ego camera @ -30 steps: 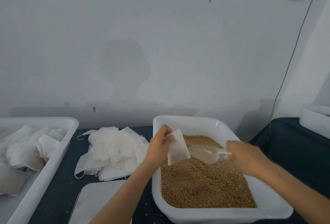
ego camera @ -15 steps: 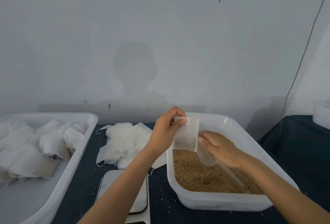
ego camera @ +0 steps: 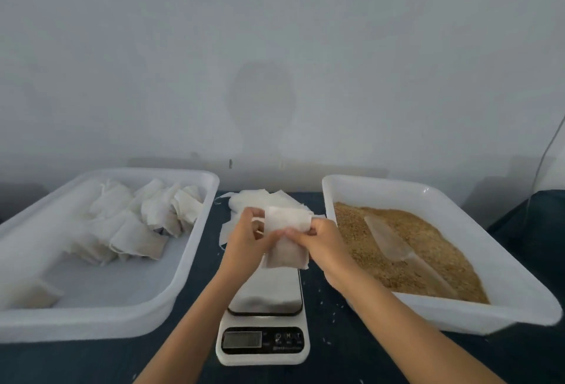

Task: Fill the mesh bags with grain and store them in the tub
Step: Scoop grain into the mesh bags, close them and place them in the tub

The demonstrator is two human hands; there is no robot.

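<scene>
Two hands pinching one mesh bag (ego camera: 286, 240) above a kitchen scale (ego camera: 263, 316): left hand (ego camera: 244, 240) curled on its left edge, right hand (ego camera: 318, 238) nipping its right edge. Left of that grip, white tub (ego camera: 195, 249) holding filled bags (ego camera: 137, 224). Right of it, second tub (ego camera: 516, 273) of grain (ego camera: 428, 249) with clear scoop (ego camera: 394, 243) lying on top. Behind the grip, heap of empty bags (ego camera: 260, 200). Dark tabletop (ego camera: 336, 337) flecked with stray grains; pale grey wall (ego camera: 275, 62) beyond, thin cable (ego camera: 547, 151) at far right.
</scene>
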